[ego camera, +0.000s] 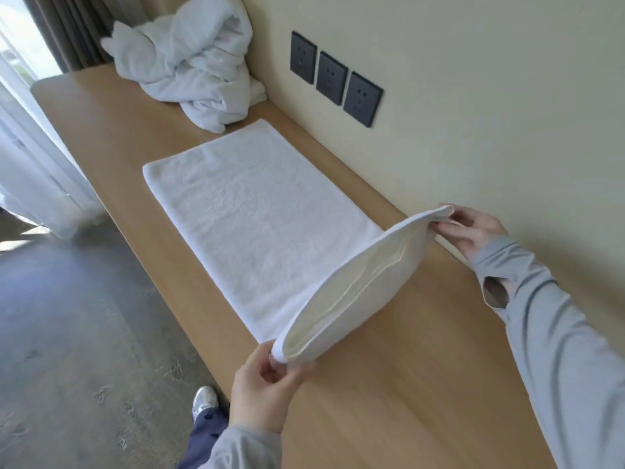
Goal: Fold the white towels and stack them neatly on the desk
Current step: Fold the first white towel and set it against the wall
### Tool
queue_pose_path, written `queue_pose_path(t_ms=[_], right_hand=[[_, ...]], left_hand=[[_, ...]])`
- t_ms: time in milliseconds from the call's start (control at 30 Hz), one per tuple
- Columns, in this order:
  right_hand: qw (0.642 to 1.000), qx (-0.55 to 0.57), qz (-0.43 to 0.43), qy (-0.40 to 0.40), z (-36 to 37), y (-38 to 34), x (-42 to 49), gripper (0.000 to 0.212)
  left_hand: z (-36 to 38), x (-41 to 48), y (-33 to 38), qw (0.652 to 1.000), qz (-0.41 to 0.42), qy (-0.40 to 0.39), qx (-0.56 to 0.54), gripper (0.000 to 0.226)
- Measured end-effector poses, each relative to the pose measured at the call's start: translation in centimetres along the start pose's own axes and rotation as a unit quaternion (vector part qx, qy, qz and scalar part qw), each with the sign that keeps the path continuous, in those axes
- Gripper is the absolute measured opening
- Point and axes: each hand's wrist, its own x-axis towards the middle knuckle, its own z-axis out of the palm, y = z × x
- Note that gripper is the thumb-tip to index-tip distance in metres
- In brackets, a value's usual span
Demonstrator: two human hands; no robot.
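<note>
Head view: the towel (257,231) is lying flat along the desk (406,384), its near end hanging raised in an arc. The left hand (263,394) is pinching the front corner at 6 o'clock, some fingertips hiding behind the cloth; the right hand (473,231) is pinching the wall-side corner at 3 o'clock. Both sleeves are running off the frame. At 11 o'clock a crumpled pile (189,62) is sitting against the wall, its top cut off. The towel's long edges are lying inside the desk front and near the wall; bare wood is showing at 5 o'clock
</note>
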Motion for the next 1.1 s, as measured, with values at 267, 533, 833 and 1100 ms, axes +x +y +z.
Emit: queue_pose_path(t_ms=[267, 533, 833, 1100], right_hand=[[0.903, -0.391, -0.121, 0.131, 6.3, -2.7, 4.7, 0.019], [0.912, -0.288, -0.173, 0.236, 19.0, -5.9, 9.0, 0.027], [0.902, -0.282, -0.202, 0.258, 30.1, -8.0, 16.2, 0.023], [0.918, -0.283, -0.155, 0.23, 36.9, -5.5, 25.0, 0.02]], left_hand=[[-6.1, 7.1, 3.8, 0.992, 0.105, 0.008, 0.072, 0.06], [-13.4, 16.2, 8.5, 0.995, 0.073, -0.056, -0.044, 0.073], [-19.2, 25.9, 12.5, 0.992, 0.081, -0.058, -0.071, 0.049], [-21.9, 36.8, 12.8, 0.999, 0.036, -0.004, -0.019, 0.042]])
